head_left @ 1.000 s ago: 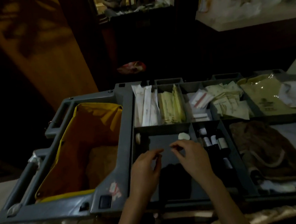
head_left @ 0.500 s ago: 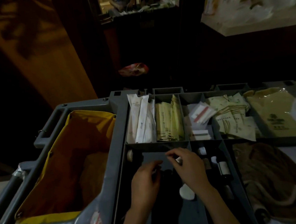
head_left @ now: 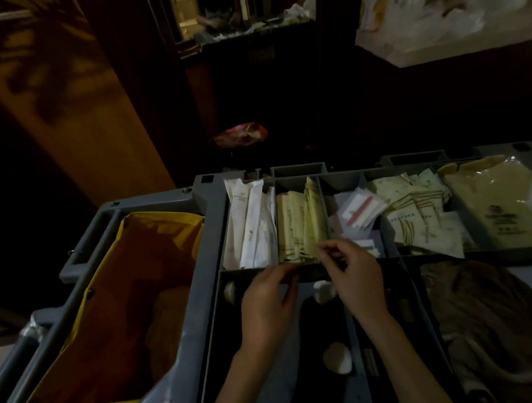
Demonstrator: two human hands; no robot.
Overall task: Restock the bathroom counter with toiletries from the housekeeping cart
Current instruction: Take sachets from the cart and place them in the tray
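Note:
The grey housekeeping cart [head_left: 210,239] has a top tray of compartments. Its back row holds long white packets [head_left: 250,222], yellow sachets [head_left: 299,221], clear-wrapped items [head_left: 356,212] and cream sachets [head_left: 422,215]. My right hand [head_left: 356,277] has thumb and forefinger drawn together at the near edge of the yellow sachets. My left hand [head_left: 265,305] hovers over the dark front compartment with its fingers curled toward the divider. In the dim light I cannot tell whether either hand holds anything. Small white round pieces [head_left: 323,290] lie in the front compartment.
A yellow-lined linen bag [head_left: 113,313] fills the cart's left side. Brown cloth [head_left: 497,318] lies at the right front, with a folded tan bag [head_left: 492,202] behind it. A shelf of plastic-wrapped supplies [head_left: 453,4] hangs at the upper right. A wooden door [head_left: 65,123] stands to the left.
Both hands moved away from me, from the middle of the dark front compartment up to the divider and the yellow sachets. The view came closer to the cart.

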